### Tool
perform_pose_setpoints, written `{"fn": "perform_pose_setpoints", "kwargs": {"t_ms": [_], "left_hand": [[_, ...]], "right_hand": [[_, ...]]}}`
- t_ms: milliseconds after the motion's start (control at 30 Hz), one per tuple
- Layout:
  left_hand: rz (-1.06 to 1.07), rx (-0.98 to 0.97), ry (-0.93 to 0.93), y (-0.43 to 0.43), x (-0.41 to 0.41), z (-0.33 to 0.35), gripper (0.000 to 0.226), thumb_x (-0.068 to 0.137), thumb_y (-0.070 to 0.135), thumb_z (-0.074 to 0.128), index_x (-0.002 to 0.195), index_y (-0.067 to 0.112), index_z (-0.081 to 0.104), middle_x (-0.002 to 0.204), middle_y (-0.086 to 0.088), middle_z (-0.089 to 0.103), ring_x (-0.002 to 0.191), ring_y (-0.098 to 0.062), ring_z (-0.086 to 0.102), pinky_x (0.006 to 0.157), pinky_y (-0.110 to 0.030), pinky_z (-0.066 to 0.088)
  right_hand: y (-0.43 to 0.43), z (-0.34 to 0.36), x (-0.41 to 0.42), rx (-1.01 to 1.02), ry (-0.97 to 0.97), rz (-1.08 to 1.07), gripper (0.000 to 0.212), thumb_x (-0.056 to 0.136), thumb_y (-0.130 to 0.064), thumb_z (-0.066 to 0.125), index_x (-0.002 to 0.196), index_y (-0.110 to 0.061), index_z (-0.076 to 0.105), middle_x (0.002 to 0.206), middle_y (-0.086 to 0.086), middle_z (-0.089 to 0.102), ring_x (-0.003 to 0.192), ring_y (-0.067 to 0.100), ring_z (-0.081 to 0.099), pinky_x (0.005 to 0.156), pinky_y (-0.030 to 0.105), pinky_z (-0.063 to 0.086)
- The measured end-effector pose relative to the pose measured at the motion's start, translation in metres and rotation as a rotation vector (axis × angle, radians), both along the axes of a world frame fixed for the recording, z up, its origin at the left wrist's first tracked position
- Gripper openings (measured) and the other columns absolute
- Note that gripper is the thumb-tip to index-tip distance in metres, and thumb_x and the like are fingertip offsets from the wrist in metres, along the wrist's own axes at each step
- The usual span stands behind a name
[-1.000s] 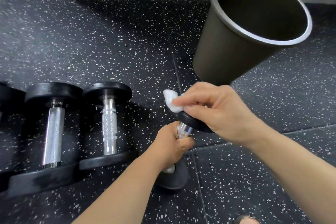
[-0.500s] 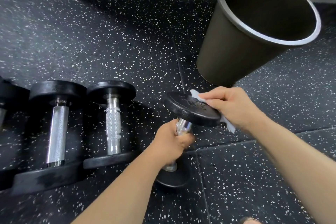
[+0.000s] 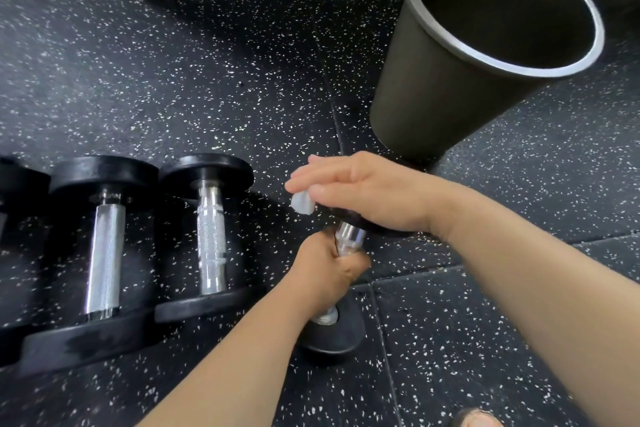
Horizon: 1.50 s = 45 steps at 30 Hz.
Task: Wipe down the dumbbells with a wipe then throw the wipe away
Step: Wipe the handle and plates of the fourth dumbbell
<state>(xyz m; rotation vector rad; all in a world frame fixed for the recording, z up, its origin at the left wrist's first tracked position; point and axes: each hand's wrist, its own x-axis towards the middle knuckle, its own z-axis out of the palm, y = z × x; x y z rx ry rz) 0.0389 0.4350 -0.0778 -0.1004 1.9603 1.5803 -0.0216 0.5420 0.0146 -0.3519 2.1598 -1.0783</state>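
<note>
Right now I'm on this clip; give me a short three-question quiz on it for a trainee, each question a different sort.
1. True or false: the left hand grips the dumbbell by its handle.
2. Where is the wipe? A) inside the left fist B) pressed under the right hand's fingers on the top plate C) wrapped round the handle
3. Short answer: what open-topped thing stands beyond the right hand?
Key: 1 true; 2 B; 3 the bin.
</note>
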Motion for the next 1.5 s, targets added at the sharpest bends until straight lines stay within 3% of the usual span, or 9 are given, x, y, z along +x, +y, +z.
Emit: {"fn": "perform_pose_setpoints", "kwargs": {"t_ms": [200, 400, 700, 833, 967, 1133, 1233, 1367, 1500], "left_hand": [[0.015, -0.011, -0.036, 0.002, -0.004, 0.000, 0.015, 0.076, 0.009, 0.058, 0.071, 0.013, 0.045, 0.065, -0.006, 0.043, 0.061, -0.016, 0.037, 0.052, -0.026, 0.031], [0.050, 0.024, -0.057, 0.005, 0.002, 0.002, 0.030, 0.076, -0.002, 0.052, 0.063, 0.019, 0.035, 0.056, 0.006, 0.033, 0.055, -0.014, 0.026, 0.049, -0.022, 0.021], [0.065, 0.064, -0.080, 0.006, -0.001, 0.006, 0.036, 0.072, -0.015, 0.041, 0.060, 0.017, 0.031, 0.048, 0.012, 0.029, 0.046, -0.006, 0.023, 0.041, -0.015, 0.018], [0.047, -0.014, -0.093, 0.010, -0.004, 0.001, 0.027, 0.077, -0.004, 0.050, 0.064, 0.016, 0.038, 0.055, 0.004, 0.037, 0.049, -0.011, 0.029, 0.044, -0.020, 0.025], [0.027, -0.091, -0.109, 0.018, -0.010, -0.003, 0.016, 0.083, 0.009, 0.058, 0.074, 0.014, 0.045, 0.069, -0.007, 0.047, 0.061, -0.019, 0.040, 0.053, -0.027, 0.034], [-0.191, -0.210, -0.037, 0.032, -0.014, -0.006, 0.015, 0.086, 0.015, 0.061, 0.084, 0.027, 0.052, 0.068, 0.005, 0.050, 0.059, -0.015, 0.044, 0.058, -0.028, 0.039], [-0.451, -0.437, 0.121, 0.044, -0.017, 0.001, 0.022, 0.085, 0.015, 0.063, 0.098, 0.030, 0.053, 0.085, 0.005, 0.059, 0.076, -0.019, 0.058, 0.069, -0.033, 0.049], [-0.722, -0.792, 0.449, 0.056, -0.022, 0.008, 0.023, 0.087, 0.008, 0.055, 0.101, 0.025, 0.048, 0.096, 0.001, 0.055, 0.084, -0.022, 0.048, 0.078, -0.033, 0.034], [-0.896, -0.862, 0.626, 0.056, -0.009, 0.000, 0.042, 0.084, 0.010, 0.056, 0.122, 0.028, 0.053, 0.105, 0.000, 0.057, 0.093, -0.022, 0.050, 0.089, -0.036, 0.028]], "right_hand": [[0.005, -0.006, -0.018, 0.091, -0.096, -0.131, 0.030, 0.100, -0.030, 0.042, 0.113, -0.031, 0.069, 0.101, -0.021, 0.065, 0.093, -0.001, 0.059, 0.086, 0.015, 0.041], [0.025, -0.022, -0.011, 0.171, -0.136, -0.286, 0.048, 0.086, -0.052, 0.049, 0.112, -0.014, 0.064, 0.112, 0.006, 0.069, 0.103, 0.031, 0.063, 0.099, 0.039, 0.048], [0.054, -0.040, 0.033, -0.027, -0.286, -0.878, 0.030, 0.095, -0.032, 0.050, 0.097, -0.014, 0.073, 0.049, -0.009, 0.054, 0.042, 0.005, 0.046, 0.058, 0.025, 0.031], [0.067, -0.041, 0.051, -0.055, -0.280, -1.096, 0.024, 0.091, -0.021, 0.056, 0.069, -0.014, 0.058, 0.062, 0.006, 0.056, 0.058, 0.021, 0.048, 0.057, 0.028, 0.034], [0.087, -0.039, 0.061, -0.084, -0.243, -1.214, 0.024, 0.093, -0.017, 0.055, 0.086, 0.005, 0.061, 0.088, 0.021, 0.062, 0.079, 0.029, 0.059, 0.078, 0.042, 0.046], [0.117, -0.038, 0.058, -0.121, -0.226, -1.370, 0.016, 0.093, -0.023, 0.059, 0.097, -0.008, 0.065, 0.109, 0.013, 0.069, 0.100, 0.031, 0.066, 0.098, 0.050, 0.049], [0.130, -0.038, 0.060, -0.125, -0.213, -1.396, 0.018, 0.092, -0.023, 0.060, 0.102, -0.009, 0.065, 0.109, 0.012, 0.070, 0.101, 0.031, 0.066, 0.098, 0.051, 0.049], [0.139, -0.042, 0.068, -0.139, -0.239, -1.398, 0.018, 0.093, -0.021, 0.060, 0.101, -0.006, 0.065, 0.107, 0.013, 0.071, 0.099, 0.032, 0.067, 0.097, 0.052, 0.049], [0.139, -0.049, 0.077, -0.123, -0.314, -1.348, 0.023, 0.094, -0.022, 0.058, 0.104, -0.003, 0.064, 0.106, 0.017, 0.071, 0.098, 0.034, 0.068, 0.098, 0.053, 0.049]]}}
